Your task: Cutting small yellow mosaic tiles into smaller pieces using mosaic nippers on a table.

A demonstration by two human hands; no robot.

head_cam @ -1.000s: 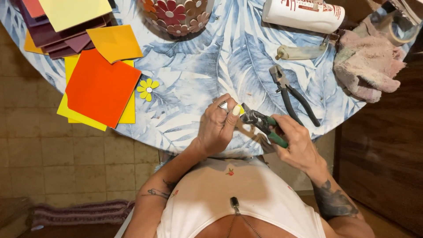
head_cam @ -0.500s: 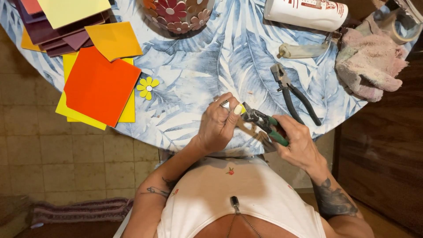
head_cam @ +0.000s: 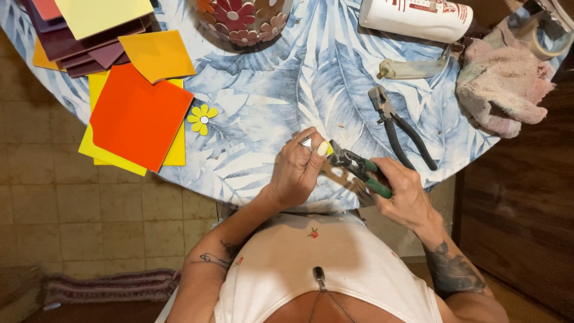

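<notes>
At the far left of the counter (head_cam: 263,107), with its blue leaf-print cloth, lay a stack of coloured tiles (head_cam: 89,30), and just below it an orange tile (head_cam: 139,115) rested on yellow ones. Beside that sat a small yellow mosaic flower (head_cam: 203,118); above it stood a bowl with flower patterns (head_cam: 242,18). Near the counter's front edge the left hand (head_cam: 296,170) had its fingers (head_cam: 311,146) pressed together, pinching a small yellow tile piece (head_cam: 329,148), mostly hidden. Touching that piece were the jaws of the green-handled nippers (head_cam: 359,168), whose grips the right hand (head_cam: 406,194) held with fingers curled tight. Further right lay black-handled pliers (head_cam: 397,125), a white bottle (head_cam: 415,18) on its side, and a crumpled pinkish rag (head_cam: 502,87)
</notes>
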